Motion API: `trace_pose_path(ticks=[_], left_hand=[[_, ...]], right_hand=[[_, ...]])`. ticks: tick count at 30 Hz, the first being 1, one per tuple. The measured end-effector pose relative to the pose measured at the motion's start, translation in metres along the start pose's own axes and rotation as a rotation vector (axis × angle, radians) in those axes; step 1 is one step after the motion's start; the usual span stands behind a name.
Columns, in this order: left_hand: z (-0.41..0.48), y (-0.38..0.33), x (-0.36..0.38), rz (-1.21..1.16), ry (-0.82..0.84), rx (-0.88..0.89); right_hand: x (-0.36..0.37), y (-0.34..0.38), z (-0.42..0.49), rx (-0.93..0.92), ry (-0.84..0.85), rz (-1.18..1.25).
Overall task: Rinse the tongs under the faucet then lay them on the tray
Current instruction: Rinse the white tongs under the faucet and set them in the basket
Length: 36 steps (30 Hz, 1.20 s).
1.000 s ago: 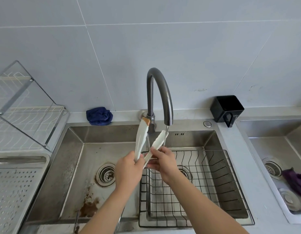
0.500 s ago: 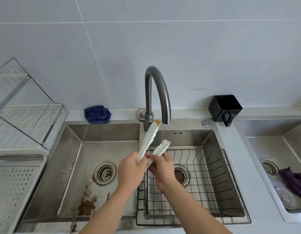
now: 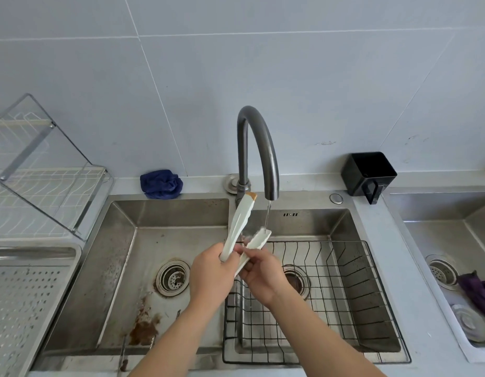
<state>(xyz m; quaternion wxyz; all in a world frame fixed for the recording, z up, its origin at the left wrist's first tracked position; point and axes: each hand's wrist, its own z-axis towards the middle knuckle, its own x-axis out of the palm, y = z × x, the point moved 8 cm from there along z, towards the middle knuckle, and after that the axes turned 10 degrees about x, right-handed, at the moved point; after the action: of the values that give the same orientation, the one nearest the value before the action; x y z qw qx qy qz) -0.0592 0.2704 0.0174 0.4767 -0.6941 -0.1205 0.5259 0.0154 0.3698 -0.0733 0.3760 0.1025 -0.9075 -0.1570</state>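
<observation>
White tongs (image 3: 240,224) with a brown tip point up and away over the double sink. My left hand (image 3: 210,273) grips their hinge end. My right hand (image 3: 259,270) pinches the lower arm of the tongs near its base. That lower arm lies under a thin stream of water from the dark curved faucet (image 3: 256,148). The upper arm rises beside the faucet's post. A perforated metal tray (image 3: 21,300) lies on the counter at the far left.
A black wire basket (image 3: 344,295) sits in the right basin. The left basin (image 3: 121,268) has rust stains and a drain. A dish rack (image 3: 40,183) stands at the left, a blue cloth (image 3: 161,183) and a black holder (image 3: 367,172) on the back ledge.
The lower arm of the tongs has dropped a little and sits flatter under the water. My right hand's fingers have shifted along it. My left hand keeps its grip.
</observation>
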Motion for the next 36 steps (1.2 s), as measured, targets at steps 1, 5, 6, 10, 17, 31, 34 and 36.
trace_pose_path(ticks=[1, 5, 6, 10, 17, 31, 34, 36], left_hand=[[-0.002, 0.002, 0.000, 0.023, 0.002, -0.004], [-0.012, 0.002, 0.003, 0.045, -0.008, -0.013], [-0.013, 0.003, 0.003, 0.031, -0.008, -0.023], [-0.021, 0.010, 0.003, -0.081, -0.020, -0.067], [-0.046, 0.026, 0.011, -0.285, -0.076, -0.156], [-0.040, 0.049, 0.042, -0.525, 0.074, -0.379], [-0.034, 0.046, 0.045, -0.518, 0.024, -0.355], [-0.028, 0.045, 0.043, -0.500, -0.002, -0.335]], right_hand=[[-0.003, 0.000, 0.000, 0.004, 0.005, 0.002], [-0.009, 0.014, 0.001, -0.033, -0.014, 0.061], [-0.010, 0.019, 0.001, -0.057, -0.021, 0.089], [-0.005, 0.024, 0.004, -0.118, -0.031, 0.143], [0.016, 0.009, 0.012, 0.065, 0.047, 0.291], [0.006, 0.053, -0.006, -0.115, -0.214, -0.044], [0.018, 0.061, -0.012, -0.181, -0.113, -0.034], [0.029, 0.068, -0.019, -0.253, -0.027, -0.043]])
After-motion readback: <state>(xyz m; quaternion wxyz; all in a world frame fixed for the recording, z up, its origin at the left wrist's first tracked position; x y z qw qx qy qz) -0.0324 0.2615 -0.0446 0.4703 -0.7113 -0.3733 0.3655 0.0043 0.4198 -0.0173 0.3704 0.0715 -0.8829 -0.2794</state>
